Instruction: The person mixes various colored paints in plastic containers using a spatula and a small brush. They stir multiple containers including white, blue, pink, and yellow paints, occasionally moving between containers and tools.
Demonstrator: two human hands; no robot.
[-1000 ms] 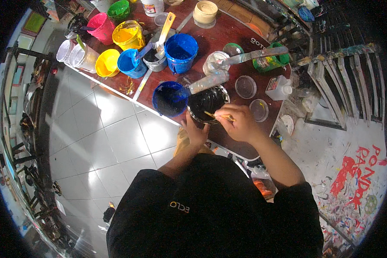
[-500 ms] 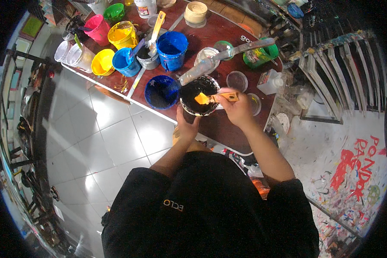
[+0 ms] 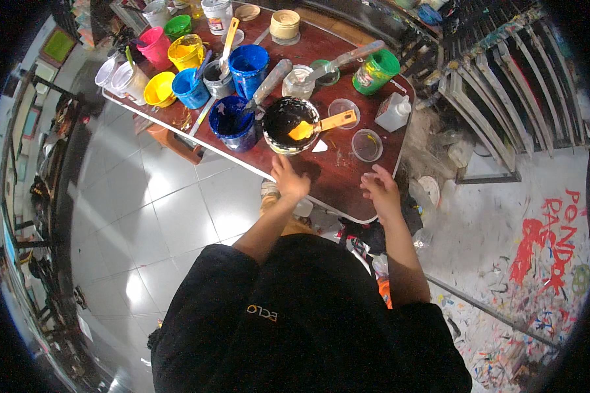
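A tub of black paint point(image 3: 284, 149) stands near the table's front edge. In it rests a spatula with a yellow blade point(image 3: 301, 131), its wooden handle point(image 3: 338, 120) lying out over the right rim. Just below the tub is my left hand point(image 3: 290, 181), fingers apart and holding nothing. My right hand point(image 3: 381, 191) hovers by the table's right front corner, empty, its fingers loosely bent and apart. Left of the black paint stands a dark blue paint tub point(image 3: 233, 134), with a paint-smeared grey handle point(image 3: 272, 80) leaning out of it.
Behind stand a blue bucket point(image 3: 249, 72), a yellow tub point(image 3: 160, 90), a pink bucket point(image 3: 153, 46) and a green bucket point(image 3: 376, 72). A white bottle point(image 3: 393, 112) and clear lids point(image 3: 367, 145) lie rightward. Framed screens point(image 3: 505, 111) lean at right.
My right hand has let go of the spatula and drawn back toward me. My left hand has come off the tub of black paint. The spatula now rests in the tub.
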